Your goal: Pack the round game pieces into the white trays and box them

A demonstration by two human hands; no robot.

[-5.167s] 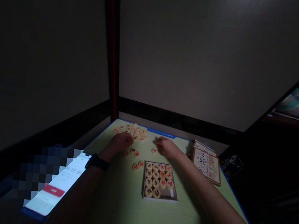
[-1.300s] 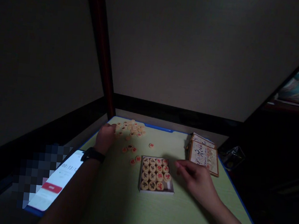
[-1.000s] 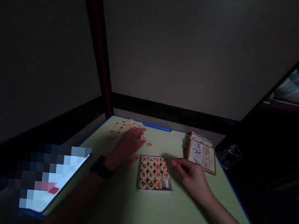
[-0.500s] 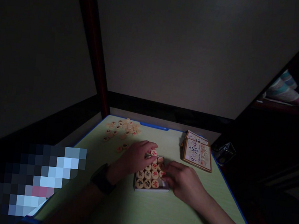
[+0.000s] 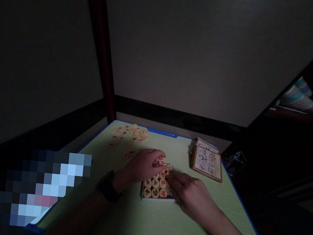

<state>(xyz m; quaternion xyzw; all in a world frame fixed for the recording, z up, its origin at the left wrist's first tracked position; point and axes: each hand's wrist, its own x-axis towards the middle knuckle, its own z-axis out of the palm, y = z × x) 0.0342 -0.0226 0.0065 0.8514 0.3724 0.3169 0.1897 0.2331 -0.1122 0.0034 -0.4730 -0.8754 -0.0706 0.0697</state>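
Note:
Between the thumb and fingers of my left hand [image 5: 145, 164] is a round Chinese chess piece [image 5: 162, 162] with a red character, held over the far side of a shallow box [image 5: 154, 199]. Rows of pale pieces fill much of that box, and a black-marked piece [image 5: 147, 192] lies in its near left corner. My right hand [image 5: 189, 191] is closed at the box's right side, its fingertips down on a piece there that they mostly cover. A dark watch [image 5: 109, 187] is on my left wrist.
Loose chess pieces [image 5: 137, 132] are scattered at the far left of the green table [image 5: 146, 227]. A printed box lid [image 5: 207, 163] rests at the right, leaning on another flat item. Walls [image 5: 179, 53] stand behind the table, and a clear container [image 5: 236, 163] is beyond its right edge.
My left hand has lowered the red-marked piece slightly and tilted it. My right fingers have moved in over the box's right column, covering the red piece seen there before.

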